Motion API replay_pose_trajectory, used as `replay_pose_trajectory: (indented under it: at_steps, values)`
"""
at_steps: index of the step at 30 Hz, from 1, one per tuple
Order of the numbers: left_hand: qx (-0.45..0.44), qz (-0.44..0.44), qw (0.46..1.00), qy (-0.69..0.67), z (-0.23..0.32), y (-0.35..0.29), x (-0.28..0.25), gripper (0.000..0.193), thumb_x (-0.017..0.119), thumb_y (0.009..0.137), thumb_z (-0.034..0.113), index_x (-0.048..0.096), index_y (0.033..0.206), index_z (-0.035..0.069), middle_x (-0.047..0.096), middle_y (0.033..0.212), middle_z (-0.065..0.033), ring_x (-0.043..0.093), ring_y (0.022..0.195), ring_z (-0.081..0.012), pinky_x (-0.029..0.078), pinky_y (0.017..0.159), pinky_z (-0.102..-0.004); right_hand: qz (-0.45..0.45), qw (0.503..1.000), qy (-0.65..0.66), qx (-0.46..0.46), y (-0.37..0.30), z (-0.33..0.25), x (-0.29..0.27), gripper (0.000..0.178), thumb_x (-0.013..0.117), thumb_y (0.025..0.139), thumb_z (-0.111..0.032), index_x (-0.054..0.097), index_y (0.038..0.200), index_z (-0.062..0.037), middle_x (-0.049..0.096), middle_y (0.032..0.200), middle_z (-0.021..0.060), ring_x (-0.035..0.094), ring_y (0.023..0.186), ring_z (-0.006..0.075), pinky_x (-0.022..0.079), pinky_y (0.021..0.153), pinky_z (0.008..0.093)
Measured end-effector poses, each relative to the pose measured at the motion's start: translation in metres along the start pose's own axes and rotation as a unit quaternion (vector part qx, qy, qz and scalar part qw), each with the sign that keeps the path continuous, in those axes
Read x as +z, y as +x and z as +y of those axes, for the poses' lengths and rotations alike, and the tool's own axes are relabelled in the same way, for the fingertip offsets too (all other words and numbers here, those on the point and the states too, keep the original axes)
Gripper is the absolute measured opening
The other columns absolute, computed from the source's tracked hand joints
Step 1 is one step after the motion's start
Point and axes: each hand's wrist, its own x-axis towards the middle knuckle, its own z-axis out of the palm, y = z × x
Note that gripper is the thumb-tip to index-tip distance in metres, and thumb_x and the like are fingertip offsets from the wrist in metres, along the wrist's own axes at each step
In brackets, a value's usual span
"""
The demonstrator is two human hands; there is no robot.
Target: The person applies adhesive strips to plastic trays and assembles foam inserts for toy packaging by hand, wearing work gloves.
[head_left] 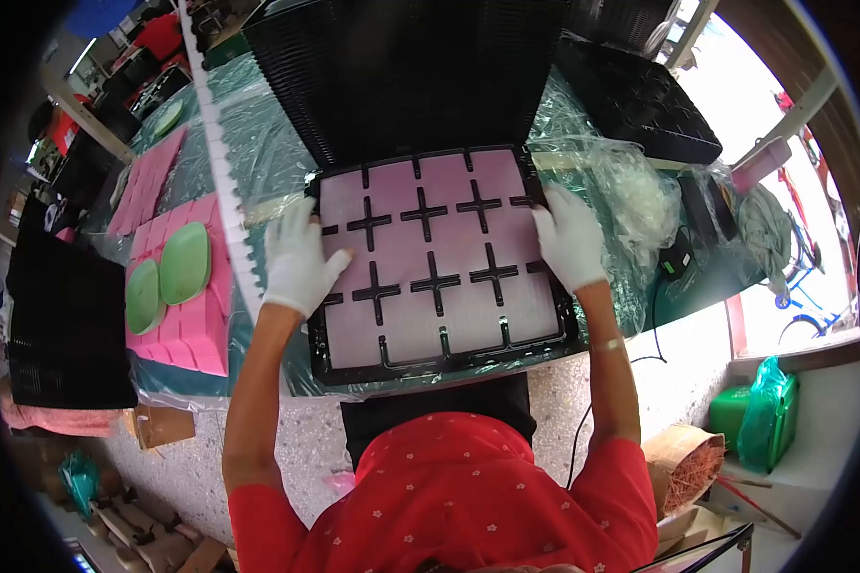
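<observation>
A shallow black plastic tray (346, 375) lies on the table before me. Raised black crosses divide it, and its compartments look pink (392, 248), paler toward the near side. My left hand (299, 256), in a white glove with bare fingertips, rests at the tray's left rim, fingers stretched away from me and thumb spread inward. At the right rim lies my right hand (571, 237), gloved the same way, its fingers extended and the thumb toward the compartments. Directly behind the tray rises a tall stack of black trays (411, 86).
At left, two green oval dishes (185, 263) sit on pink blocks (205, 334), beside a white notched strip (222, 172). Another black tray stack (67, 315) stands further left. A clear bag of pale pieces (640, 201) and a black tray (640, 105) lie to the right.
</observation>
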Motion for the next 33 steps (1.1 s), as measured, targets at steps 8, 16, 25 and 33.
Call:
replay_pose_trajectory:
  at_steps: [8, 16, 25, 33]
  values:
    - [-0.193, -0.080, 0.958, -0.198, 0.005, -0.061, 0.004, 0.043, 0.069, 0.082, 0.022, 0.060, 0.114, -0.005, 0.062, 0.101, -0.0234, 0.063, 0.090, -0.0386, 0.050, 0.080, -0.0435, -0.100, 0.979, -0.010, 0.178, -0.098, -0.017, -0.042, 0.041, 0.061, 0.089, -0.028, 0.060, 0.113, 0.0050, 0.064, 0.102, 0.0242, 0.062, 0.092, 0.0415, 0.050, 0.081, 0.0443]
    - [-0.114, 0.002, 0.983, -0.143, -0.004, -0.066, 0.019, 0.028, 0.064, 0.084, 0.023, 0.065, 0.095, -0.003, 0.062, 0.091, -0.0256, 0.062, 0.084, -0.0431, 0.051, 0.075, -0.0480, -0.096, 0.983, 0.007, 0.158, -0.106, -0.016, -0.043, 0.046, 0.062, 0.087, -0.032, 0.060, 0.114, 0.0050, 0.064, 0.103, 0.0255, 0.062, 0.096, 0.0413, 0.049, 0.083, 0.0454]
    - [-0.139, -0.078, 0.969, -0.190, -0.013, -0.063, 0.005, 0.040, 0.068, 0.077, 0.026, 0.062, 0.101, -0.005, 0.060, 0.099, -0.0280, 0.061, 0.091, -0.0444, 0.050, 0.082, -0.0471, -0.042, 0.879, 0.369, 0.299, -0.077, -0.028, -0.091, 0.039, 0.050, 0.092, -0.012, 0.055, 0.127, 0.0062, 0.070, 0.099, 0.0122, 0.066, 0.092, 0.0200, 0.050, 0.085, 0.0300]
    - [-0.141, -0.109, 0.963, -0.204, -0.025, -0.066, 0.013, 0.043, 0.068, 0.074, 0.024, 0.063, 0.105, -0.004, 0.061, 0.104, -0.0304, 0.062, 0.092, -0.0451, 0.050, 0.082, -0.0459, -0.043, 0.796, 0.591, 0.122, -0.029, 0.014, -0.004, 0.050, 0.058, 0.094, -0.013, 0.046, 0.141, -0.0004, 0.056, 0.132, 0.0053, 0.051, 0.120, 0.0126, 0.041, 0.101, 0.0260]
